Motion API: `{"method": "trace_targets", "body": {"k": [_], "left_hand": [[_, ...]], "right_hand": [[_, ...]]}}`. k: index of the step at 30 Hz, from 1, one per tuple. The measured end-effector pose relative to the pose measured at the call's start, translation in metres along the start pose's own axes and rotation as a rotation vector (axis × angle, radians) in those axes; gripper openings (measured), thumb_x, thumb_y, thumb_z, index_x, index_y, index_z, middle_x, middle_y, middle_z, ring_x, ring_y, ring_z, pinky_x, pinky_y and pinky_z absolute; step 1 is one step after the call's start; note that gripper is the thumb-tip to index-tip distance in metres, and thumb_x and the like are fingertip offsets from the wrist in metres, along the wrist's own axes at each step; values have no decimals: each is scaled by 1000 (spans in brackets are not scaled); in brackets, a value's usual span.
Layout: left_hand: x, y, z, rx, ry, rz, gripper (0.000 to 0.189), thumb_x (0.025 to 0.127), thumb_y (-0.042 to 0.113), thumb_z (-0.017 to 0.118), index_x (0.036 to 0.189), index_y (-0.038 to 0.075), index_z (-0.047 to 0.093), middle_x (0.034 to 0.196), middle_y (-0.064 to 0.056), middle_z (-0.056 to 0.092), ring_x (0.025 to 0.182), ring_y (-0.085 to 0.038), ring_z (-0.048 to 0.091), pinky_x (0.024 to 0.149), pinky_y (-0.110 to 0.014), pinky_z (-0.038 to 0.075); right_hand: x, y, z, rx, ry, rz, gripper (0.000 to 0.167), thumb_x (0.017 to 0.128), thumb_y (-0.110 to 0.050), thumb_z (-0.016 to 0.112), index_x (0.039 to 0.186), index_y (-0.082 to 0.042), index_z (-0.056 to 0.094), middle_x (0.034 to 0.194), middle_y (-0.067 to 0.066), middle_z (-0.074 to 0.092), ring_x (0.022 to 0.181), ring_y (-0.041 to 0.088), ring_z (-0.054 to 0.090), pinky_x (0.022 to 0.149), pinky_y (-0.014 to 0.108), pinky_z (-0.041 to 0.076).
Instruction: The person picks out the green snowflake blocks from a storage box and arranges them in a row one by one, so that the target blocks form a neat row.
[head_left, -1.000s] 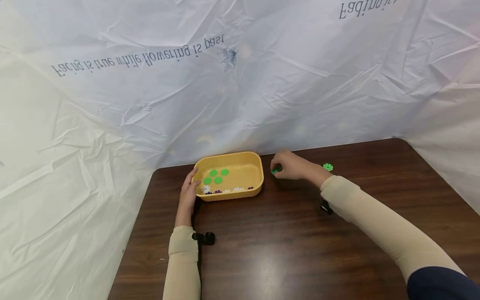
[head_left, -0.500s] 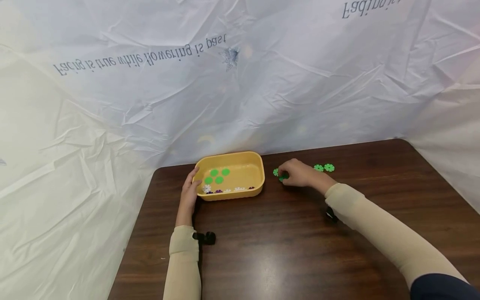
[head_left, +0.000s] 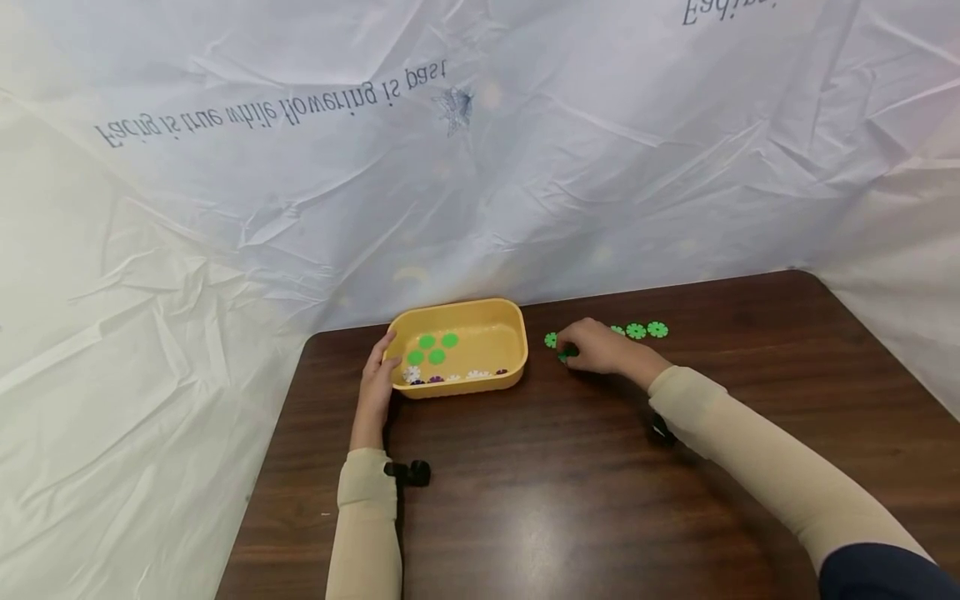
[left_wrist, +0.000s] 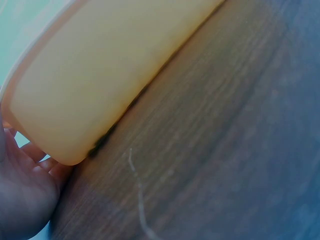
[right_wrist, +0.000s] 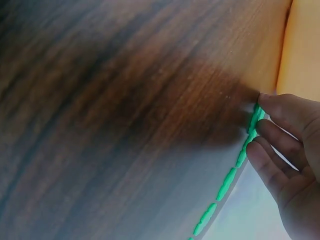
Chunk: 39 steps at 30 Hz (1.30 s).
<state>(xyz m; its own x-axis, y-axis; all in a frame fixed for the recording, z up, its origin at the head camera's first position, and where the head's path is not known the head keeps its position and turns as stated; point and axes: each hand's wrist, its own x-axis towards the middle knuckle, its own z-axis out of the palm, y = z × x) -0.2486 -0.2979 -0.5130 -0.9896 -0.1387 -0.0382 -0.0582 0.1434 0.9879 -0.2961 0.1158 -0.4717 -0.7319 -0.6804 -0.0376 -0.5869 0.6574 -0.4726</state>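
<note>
My left hand (head_left: 377,379) grips the left end of a yellow plastic tray (head_left: 491,333), thumb over the rim; in the left wrist view its fingers (left_wrist: 32,150) lie against the tray's outer corner. To the right of the tray, my right hand (head_left: 596,346) pinches a green flower-shaped disc (head_left: 567,354) close over the table. In the right wrist view, thumb and fingertips meet at the green disc (right_wrist: 255,120). More such green discs (head_left: 636,331) lie in a row along the table's far side, one (head_left: 551,340) between the hand and tray; the hand partly covers the row.
Several green discs (head_left: 427,342) lie inside the tray, with white (head_left: 412,374) and purple (head_left: 436,380) flower-shaped discs along its near wall. The brown wooden table (head_left: 525,483) stretches toward me. A white printed cloth (head_left: 300,192) hangs behind the table's far edge.
My right hand has shifted right and a little nearer to me, uncovering more green discs in the row. The left hand keeps its hold on the tray, which stays in place.
</note>
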Motion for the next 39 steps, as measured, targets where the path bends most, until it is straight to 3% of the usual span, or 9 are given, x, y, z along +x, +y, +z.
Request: {"method": "trace_targets", "body": {"k": [6,11,23,28,33,35,39], "left_hand": [[1,-2,-2,8,-7,-5,55,110,11,45,164,15,40,174,-5,25,160,-27,16,126,-51,17],[1,-1,-2,7,-11,-5,55,110,13,45,164,16,40,173,-4,25,160,-26,16,126,-51,17],[2,-2,-1,1,-2,11,54,109,10,45,163,13,43,173,-9,25,159,-29,18,125,-52,18],[1,-2,-1,1,2,3,54,109,12,46,163,14,43,173,-8,25,159,-29,19,125,-51,20],[-1,1,0,4,-3,7,53,110,14,46,163,15,43,173,-7,25,158,-30,22,123,-52,22],[-1,1,0,3,-7,11,54,110,13,46,163,14,42,173,-8,25,158,-30,21,123,-52,22],[-1,1,0,3,-12,22,53,110,12,46,163,14,42,173,-7,26,159,-29,20,123,-52,22]], "right_hand": [[-1,0,-2,8,33,-20,10,93,-3,76,102,-6,76,100,6,70,86,21,63,76,41,55],[3,-6,-10,23,95,-46,16,96,1,69,110,-2,76,108,11,69,94,26,65,80,45,56],[43,-60,-29,46,185,-145,23,101,-4,62,120,1,75,113,15,73,86,24,63,81,44,54],[68,-83,-19,15,118,-185,29,103,-8,60,127,2,73,123,16,72,108,31,68,94,45,54],[94,-99,3,25,19,-159,32,105,-6,59,133,2,70,134,17,69,123,32,65,103,45,52],[102,-105,14,31,-19,-142,32,105,-6,58,134,1,70,136,17,68,126,32,64,104,45,52],[115,-113,33,55,-82,-131,32,105,-6,56,133,-2,72,134,15,69,118,27,66,101,42,52]]}}
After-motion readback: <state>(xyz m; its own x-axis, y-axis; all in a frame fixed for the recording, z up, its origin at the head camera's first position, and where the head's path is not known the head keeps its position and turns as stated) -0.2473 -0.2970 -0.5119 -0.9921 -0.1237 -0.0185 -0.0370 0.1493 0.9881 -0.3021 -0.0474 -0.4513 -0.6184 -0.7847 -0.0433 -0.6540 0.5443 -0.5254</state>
